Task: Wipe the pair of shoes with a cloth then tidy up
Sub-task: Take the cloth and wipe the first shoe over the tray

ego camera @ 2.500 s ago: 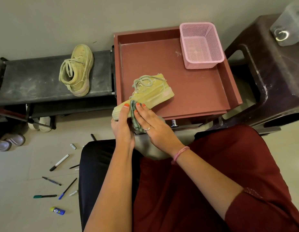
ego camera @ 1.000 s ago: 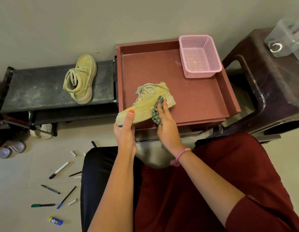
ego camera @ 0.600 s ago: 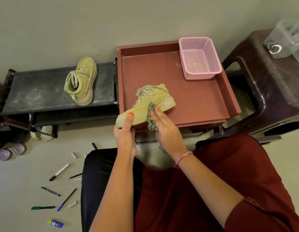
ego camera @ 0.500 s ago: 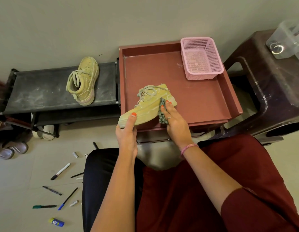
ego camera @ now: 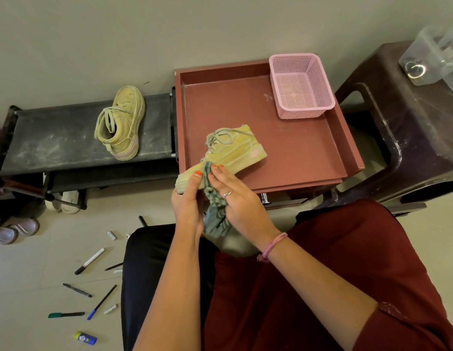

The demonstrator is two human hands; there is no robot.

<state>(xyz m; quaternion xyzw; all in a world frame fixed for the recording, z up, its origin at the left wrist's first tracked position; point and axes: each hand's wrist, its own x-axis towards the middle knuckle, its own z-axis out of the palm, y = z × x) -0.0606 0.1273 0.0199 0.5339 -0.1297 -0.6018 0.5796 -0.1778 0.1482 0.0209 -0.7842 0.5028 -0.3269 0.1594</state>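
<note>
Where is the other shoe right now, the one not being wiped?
The other shoe stands upright on the dusty black rack, left of the red tray, in the head view's upper left.

Soft striped woven cloth (ego camera: 215,214) bunched between both hands. Matt, scuffed, suede-like olive shoe (ego camera: 230,153) under the fingertips, with flat fabric laces. Beyond the hands, smooth matt reddish tray (ego camera: 296,138); perforated glossy pink plastic basket (ego camera: 300,84). Leftward, dusty black shelf (ego camera: 55,140).
</note>
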